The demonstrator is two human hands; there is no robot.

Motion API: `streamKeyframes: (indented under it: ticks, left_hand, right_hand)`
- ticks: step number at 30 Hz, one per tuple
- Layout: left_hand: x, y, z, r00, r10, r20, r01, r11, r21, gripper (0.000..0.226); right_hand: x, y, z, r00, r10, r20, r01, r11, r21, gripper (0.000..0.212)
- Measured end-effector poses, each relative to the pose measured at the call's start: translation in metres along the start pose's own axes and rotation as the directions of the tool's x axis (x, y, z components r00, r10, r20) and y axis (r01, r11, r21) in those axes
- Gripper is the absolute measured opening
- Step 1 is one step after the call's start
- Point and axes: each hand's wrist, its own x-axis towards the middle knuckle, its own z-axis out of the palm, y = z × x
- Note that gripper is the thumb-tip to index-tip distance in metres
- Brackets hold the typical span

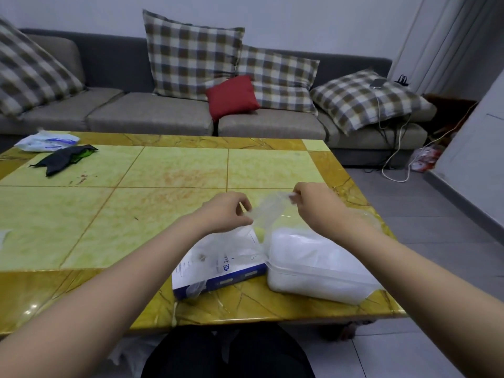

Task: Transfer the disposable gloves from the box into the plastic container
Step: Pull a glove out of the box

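Both your bare forearms reach forward from the bottom corners of the view and converge toward the middle, the left from the lower left, the right from the lower right. Your left hand point(226, 212) shows its back, knuckles up, with the fingers curled under toward the thumb, pinching one end of a thin clear glove point(268, 211). Your right hand point(316, 204) sits a little higher and further forward, its fingers curled and pinching the other end. The two hands are near each other but apart, with the glove stretched between them.
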Motion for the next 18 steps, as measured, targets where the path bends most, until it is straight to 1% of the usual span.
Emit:
streamKeyframes:
  ticks: [2, 5, 7, 8, 10, 11, 14, 16, 18]
  left_hand:
    - [0.004, 0.007, 0.0, 0.998, 0.035, -0.044, -0.035, 0.999, 0.012, 0.008]
    - [0.008, 0.015, -0.005, 0.993, 0.061, -0.105, -0.06, 0.998, 0.007, 0.007]
    - [0.008, 0.021, -0.008, 0.985, 0.09, -0.144, -0.088, 0.996, 0.021, 0.008]
    - [0.008, 0.026, -0.008, 0.982, 0.112, -0.152, -0.107, 0.993, 0.041, 0.007]
    - [0.005, 0.034, -0.005, 0.979, 0.144, -0.144, -0.134, 0.988, 0.075, 0.004]
    - [0.002, 0.037, -0.001, 0.979, 0.158, -0.132, -0.147, 0.985, 0.088, 0.006]
    - [-0.003, 0.044, 0.014, 0.978, 0.197, -0.067, -0.188, 0.974, 0.128, 0.01]
    - [-0.007, 0.046, 0.023, 0.976, 0.215, -0.024, -0.208, 0.965, 0.162, 0.013]
    - [-0.009, 0.047, 0.03, 0.975, 0.223, 0.004, -0.219, 0.957, 0.191, 0.016]
  right_hand:
    - [-0.002, 0.006, -0.003, 1.0, 0.001, -0.011, -0.001, 1.0, 0.013, 0.025]
    - [-0.007, 0.02, -0.01, 0.999, 0.044, 0.011, -0.044, 0.999, 0.022, 0.026]
    - [-0.012, 0.026, -0.015, 0.996, 0.079, 0.028, -0.079, 0.997, -0.022, 0.022]
    - [-0.016, 0.029, -0.018, 0.996, 0.081, 0.031, -0.079, 0.995, -0.055, 0.029]
    - [-0.021, 0.029, -0.019, 0.997, 0.049, 0.053, -0.043, 0.993, -0.111, 0.054]
    - [-0.024, 0.027, -0.02, 0.998, 0.023, 0.061, -0.017, 0.994, -0.105, 0.06]
    - [-0.029, 0.02, -0.014, 0.992, -0.021, 0.123, 0.015, 0.999, 0.052, 0.06]
    - [-0.03, 0.016, -0.004, 0.986, -0.016, 0.166, -0.015, 0.984, 0.179, 0.052]
    - [-0.031, 0.014, 0.006, 0.981, 0.017, 0.192, -0.063, 0.97, 0.236, 0.042]
